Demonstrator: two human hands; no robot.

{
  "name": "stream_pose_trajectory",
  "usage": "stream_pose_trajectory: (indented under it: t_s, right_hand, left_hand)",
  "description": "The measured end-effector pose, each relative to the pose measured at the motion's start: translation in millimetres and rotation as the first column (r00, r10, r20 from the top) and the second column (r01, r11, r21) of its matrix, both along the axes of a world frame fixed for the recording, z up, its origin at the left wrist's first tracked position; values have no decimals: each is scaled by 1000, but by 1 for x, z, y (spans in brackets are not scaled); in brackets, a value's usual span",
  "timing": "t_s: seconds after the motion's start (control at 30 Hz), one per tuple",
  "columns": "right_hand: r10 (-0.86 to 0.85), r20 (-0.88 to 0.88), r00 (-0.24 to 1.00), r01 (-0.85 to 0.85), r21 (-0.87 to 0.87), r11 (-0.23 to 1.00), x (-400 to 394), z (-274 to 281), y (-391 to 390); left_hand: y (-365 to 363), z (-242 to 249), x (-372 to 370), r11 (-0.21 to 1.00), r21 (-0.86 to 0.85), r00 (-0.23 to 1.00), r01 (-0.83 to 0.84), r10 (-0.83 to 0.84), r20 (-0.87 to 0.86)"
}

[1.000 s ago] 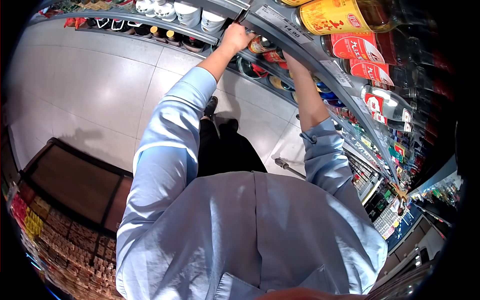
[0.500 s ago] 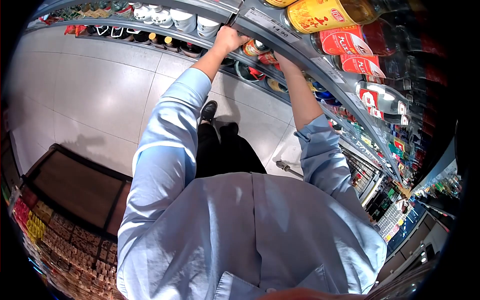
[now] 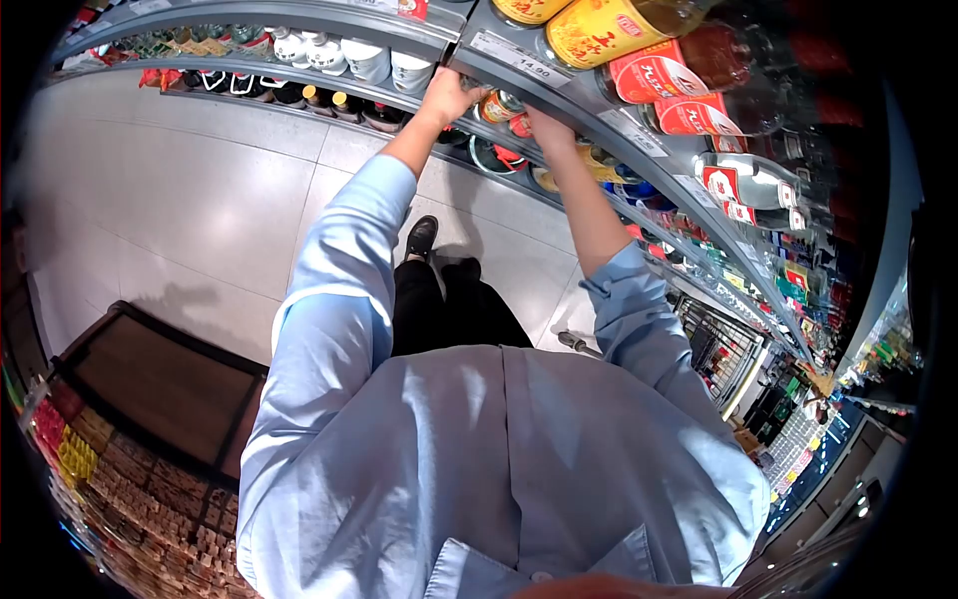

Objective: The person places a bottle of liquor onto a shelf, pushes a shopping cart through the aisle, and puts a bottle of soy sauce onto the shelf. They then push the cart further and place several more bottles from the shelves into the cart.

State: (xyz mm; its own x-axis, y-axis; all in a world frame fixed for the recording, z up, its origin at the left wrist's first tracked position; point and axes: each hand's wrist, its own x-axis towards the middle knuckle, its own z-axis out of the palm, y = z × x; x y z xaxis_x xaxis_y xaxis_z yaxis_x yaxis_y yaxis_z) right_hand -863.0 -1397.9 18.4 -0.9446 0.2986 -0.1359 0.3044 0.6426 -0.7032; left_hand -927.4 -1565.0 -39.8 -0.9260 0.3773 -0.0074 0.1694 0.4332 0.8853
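My left hand [image 3: 448,98] reaches in at a lower shelf below the upper shelf's edge, beside white jugs [image 3: 411,72]. Its thumb points toward a bottle with an orange and white label [image 3: 496,106]; the other fingers are hard to make out. To the right of that bottle, my right hand [image 3: 549,130] is at a red-labelled item [image 3: 520,125], its fingers mostly hidden under the shelf edge. Whether either hand grips anything cannot be seen.
Large yellow-labelled bottles [image 3: 599,32] and red-labelled bottles [image 3: 654,72] lie along the upper shelf [image 3: 589,120] at the right. A dark-framed brown display [image 3: 160,389] stands at the lower left. Dark-capped bottles [image 3: 344,102] line the bottom shelf.
My right hand has shifted slightly left and shows more below the shelf edge. My left hand has moved a little down and left. The whole view has shifted slightly.
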Motion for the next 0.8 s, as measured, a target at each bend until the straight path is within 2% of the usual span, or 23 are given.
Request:
stream_pose_trajectory:
  t_s: [0.03, 0.07, 0.1, 0.13, 0.17, 0.2, 0.23, 0.27, 0.3, 0.37, 0.43, 0.47, 0.53, 0.63, 0.67, 0.73, 0.8]
  right_hand:
    - [-50, -45, 998, 37, -257, 966, 12, -1, -5]
    - [-111, -119, 987, 53, -409, 911, 28, -8, -12]
    - [-183, -188, 965, 50, -551, 833, 49, -17, -16]
    - [-116, -97, 988, 44, -549, 835, 74, -27, -16]
    - [-53, -4, 999, 42, -549, 835, 99, -27, -18]
    - [62, 25, 998, -40, -514, 857, 121, -14, -16]
    - [171, 58, 984, -123, -478, 869, 142, 0, -10]
    - [174, 83, 981, -118, -454, 883, 161, 4, -4]
    - [177, 107, 978, -116, -428, 897, 179, 4, 4]
    - [40, 216, 976, 62, -446, 893, 210, 21, 16]
    - [-54, 289, 956, 168, -386, 907, 231, 47, 24]
    - [-88, 257, 962, 185, -382, 905, 240, 55, 29]
    - [-173, 244, 954, 281, -538, 794, 256, 66, 34]
    - [-224, 126, 967, 256, -511, 820, 276, 75, 36]
    - [-262, 108, 959, 280, -510, 813, 284, 79, 35]
    - [-202, 127, 971, 234, -344, 909, 296, 89, 35]
    - [-249, 82, 965, 263, -335, 905, 313, 94, 41]
  left_hand:
    - [-2, 14, 2, 997, 76, 998, -28, 24, 55]
    - [8, -40, 9, 929, 351, 993, -114, 111, 29]
    - [0, -5, 30, 901, 414, 988, -125, 77, 131]
    - [-3, 2, 59, 870, 453, 977, -194, 130, 168]
    - [-6, -45, 78, 835, 524, 938, -167, -29, 346]
    - [-17, -46, 105, 891, 449, 960, -65, -67, 272]
    - [-30, -20, 131, 887, 456, 908, -76, -127, 400]
    - [-43, -4, 152, 920, 390, 873, -33, -164, 460]
    - [-56, -4, 170, 905, 426, 846, 13, -237, 478]
    - [-76, 8, 195, 867, 497, 826, 23, -297, 480]
    - [-94, 27, 203, 912, 402, 811, 79, -293, 506]
    - [-98, 32, 203, 920, 384, 816, 83, -284, 504]
    - [-95, 46, 197, 930, 356, 814, 90, -275, 511]
    - [-68, 65, 184, 908, 373, 807, 193, -363, 466]
    - [-55, 72, 181, 887, 387, 782, 251, -422, 460]
    - [-22, 84, 179, 835, 427, 721, 345, -528, 449]
    - [17, 96, 182, 745, 483, 656, 460, -652, 381]
